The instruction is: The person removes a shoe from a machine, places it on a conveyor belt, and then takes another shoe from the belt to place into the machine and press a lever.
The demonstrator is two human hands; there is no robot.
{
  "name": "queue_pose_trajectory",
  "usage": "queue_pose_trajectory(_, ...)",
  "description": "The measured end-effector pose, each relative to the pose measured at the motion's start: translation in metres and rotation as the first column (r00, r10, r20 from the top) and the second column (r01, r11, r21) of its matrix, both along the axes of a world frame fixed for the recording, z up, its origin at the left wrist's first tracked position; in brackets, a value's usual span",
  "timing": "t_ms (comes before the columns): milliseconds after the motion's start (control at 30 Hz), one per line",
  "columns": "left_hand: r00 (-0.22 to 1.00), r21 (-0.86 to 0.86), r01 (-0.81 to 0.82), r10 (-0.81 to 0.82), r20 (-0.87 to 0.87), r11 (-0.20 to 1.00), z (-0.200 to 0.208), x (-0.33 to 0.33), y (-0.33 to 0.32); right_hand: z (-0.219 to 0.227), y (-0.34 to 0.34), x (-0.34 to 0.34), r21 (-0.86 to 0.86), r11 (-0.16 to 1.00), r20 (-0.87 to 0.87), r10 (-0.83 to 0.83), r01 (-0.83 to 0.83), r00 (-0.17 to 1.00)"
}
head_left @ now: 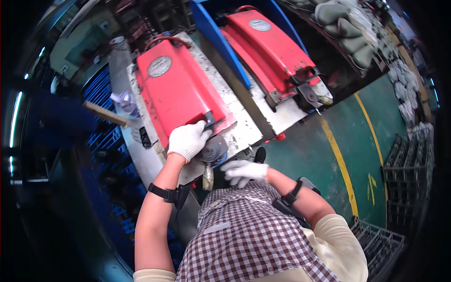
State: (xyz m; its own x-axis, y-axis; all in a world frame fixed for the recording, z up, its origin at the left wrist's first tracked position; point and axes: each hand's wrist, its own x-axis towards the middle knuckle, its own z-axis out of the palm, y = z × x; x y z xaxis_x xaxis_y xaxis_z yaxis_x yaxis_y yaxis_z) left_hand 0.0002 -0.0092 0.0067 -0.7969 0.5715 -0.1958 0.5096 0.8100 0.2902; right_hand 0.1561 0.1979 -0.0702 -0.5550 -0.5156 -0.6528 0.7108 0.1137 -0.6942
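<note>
Red machines (181, 89) (270, 47): two, the left machine and one to its right. Round silver labels (159, 66) (260, 25): two, one on the left machine, one right of it. Dark discs (214, 148) (308, 95): two, one at the left machine's near end, one farther right. Gloved hands (188, 141) (245, 172): two, both near that end. Wooden bar (105, 113): one, left of the left machine. Long yellow floor lines (338, 162) (371, 131): two, right of it.

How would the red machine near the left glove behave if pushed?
The red machine looks stiff, judging by its hard-edged cover. Lying long and broad on the white tabletop, it seems unlikely to roll. Its bulk beside the left hand suggests weight.
</note>
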Motion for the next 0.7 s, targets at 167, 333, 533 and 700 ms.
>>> queue_pose_trajectory(167,1.0,0.002,-0.001,0.001,-0.027,1.0,0.004,-0.002,0.006,-0.031,-0.049,-0.023,-0.555,0.823,0.288,0.055,0.119,0.956)
queue_pose_trajectory(333,1.0,-0.044,-0.002,0.001,-0.024,0.999,0.0,0.001,0.009,-0.042,-0.071,-0.011,-0.5,0.811,0.437,-0.067,0.304,0.897)
queue_pose_trajectory(533,0.996,-0.063,-0.015,0.01,-0.083,0.998,0.002,0.004,0.008,-0.013,0.055,-0.016,-0.283,0.918,0.196,-0.228,0.278,0.954)
queue_pose_trajectory(700,0.997,-0.04,-0.051,0.049,-0.051,0.998,0.015,0.008,0.017,0.02,0.164,-0.014,0.347,0.739,-0.477,-0.391,0.578,0.787)
